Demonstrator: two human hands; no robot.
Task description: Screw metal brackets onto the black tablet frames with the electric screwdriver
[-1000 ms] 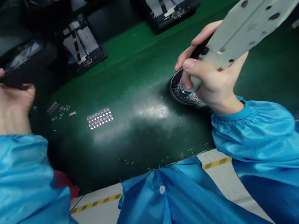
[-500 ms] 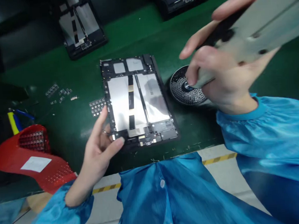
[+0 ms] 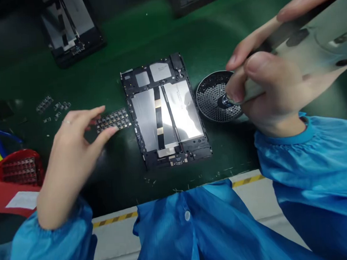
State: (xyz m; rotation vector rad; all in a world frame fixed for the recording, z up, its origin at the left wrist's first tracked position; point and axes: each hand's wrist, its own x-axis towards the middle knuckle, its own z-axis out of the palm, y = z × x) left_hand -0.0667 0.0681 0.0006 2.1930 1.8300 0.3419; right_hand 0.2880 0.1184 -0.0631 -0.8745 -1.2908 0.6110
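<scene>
Now letting go of open black tablet chassis, left hand opening, hovering over small chip grid; right hand gripping grey electric screwdriver. Likely light, fragile; gripping edges.

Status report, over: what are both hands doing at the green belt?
Left hand open, fingertips at grid sheet of small parts. Right hand grips grey electric screwdriver, tip in round perforated screw dish. Opened black tablet lies untouched between.

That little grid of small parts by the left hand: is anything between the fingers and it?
Nothing visible. The left hand hovers beside the grid of small parts, fingertips at its left edge; only bare green mat lies around.
</scene>
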